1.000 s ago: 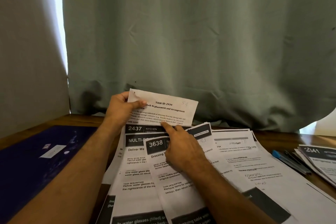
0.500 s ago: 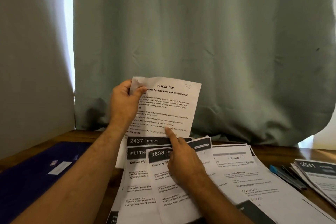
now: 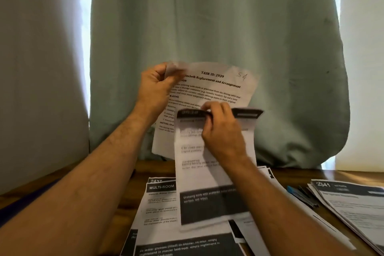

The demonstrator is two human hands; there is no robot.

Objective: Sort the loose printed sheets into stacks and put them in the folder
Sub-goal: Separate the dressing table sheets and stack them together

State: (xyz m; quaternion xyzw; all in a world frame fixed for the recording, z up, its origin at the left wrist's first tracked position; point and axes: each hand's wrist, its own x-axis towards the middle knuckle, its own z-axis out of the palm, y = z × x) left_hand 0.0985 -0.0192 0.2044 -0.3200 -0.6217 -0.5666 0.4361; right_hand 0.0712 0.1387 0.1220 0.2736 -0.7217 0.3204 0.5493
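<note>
Because the sorting depends on reading each header, the pages are held up or fanned out so their top lines show, against a pale green curtain (image 3: 218,16) that fills the background from 9 to 3 o'clock. Below it the wooden desk (image 3: 295,174) carries the loose sheets still to be sorted: the pile (image 3: 160,210) at 6 o'clock lies overlapped, its top page headed "2437" and "MULTI-ROOM", and a separate stack (image 3: 353,201) at 4 o'clock, headed with a number that looks like "2541", seems to be a sorted group set apart. Dark clips or pens (image 3: 301,194) with a blue end lie just beside that stack; which they are I cannot tell. The folder is not plainly in view; only a dark edge shows low at 8 o'clock.

The white sheet (image 3: 220,87) is raised near the centre, probably to compare it; it reads "TASK ID: 2939", a title ending "tecloth Replacement and Arrangement", and handwritten "S4". The left hand (image 3: 155,91) has its fingers closed around this page's top left corner. The banded sheet (image 3: 207,172) hangs in front, its lower end reaching the pile; its number is blurred, though "Dressing table" is legible lower down. The right hand (image 3: 220,129) pinches its top edge, fingers curled over the dark header
</note>
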